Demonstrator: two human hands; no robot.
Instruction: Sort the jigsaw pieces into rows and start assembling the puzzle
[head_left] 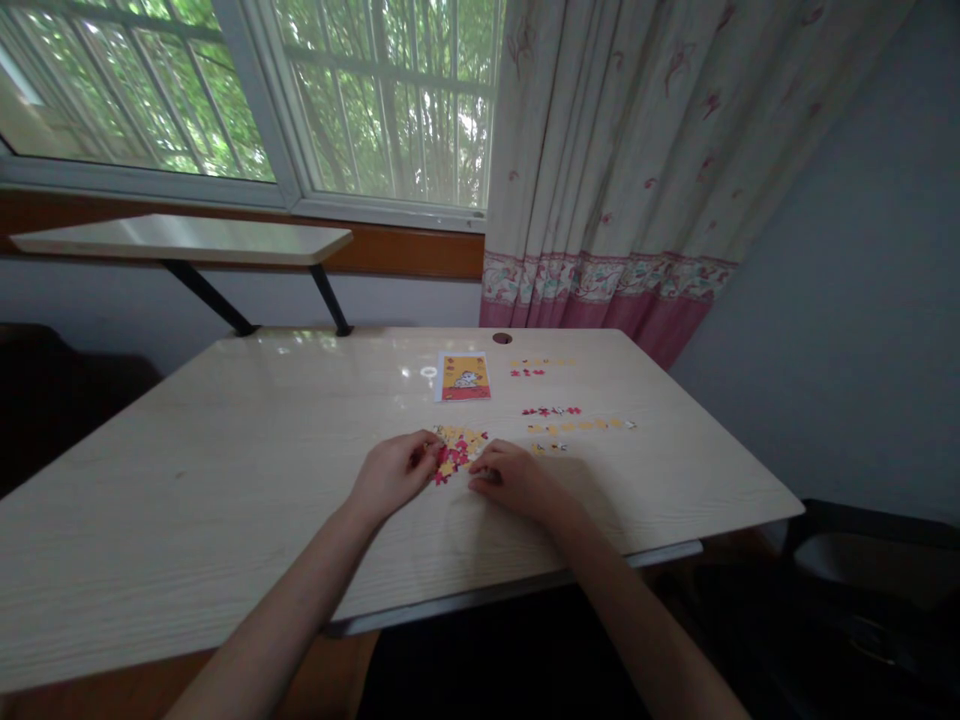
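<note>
A loose pile of red, yellow and white jigsaw puzzle pieces (pixel 454 458) lies on the table between my two hands. My left hand (pixel 396 472) reaches the pile's left side, its thumb and fingers drawn together in a pinch. Whatever sits in those fingertips is too small to make out. At the pile's right edge, my right hand (pixel 519 482) is curled with fingers closed, and what they hold is hidden. Just beyond the pile lies a picture card (pixel 465 378) showing a white spotted animal on yellow and red. More puzzle pieces (pixel 574 426) are laid in rows to the right.
The pale wooden table (pixel 247 480) has a round cable hole (pixel 502 339) near its back edge. A raised shelf (pixel 187 240) stands on black legs at the back left. Behind are a window and a curtain (pixel 600 180). A dark chair (pixel 870 580) is at the right.
</note>
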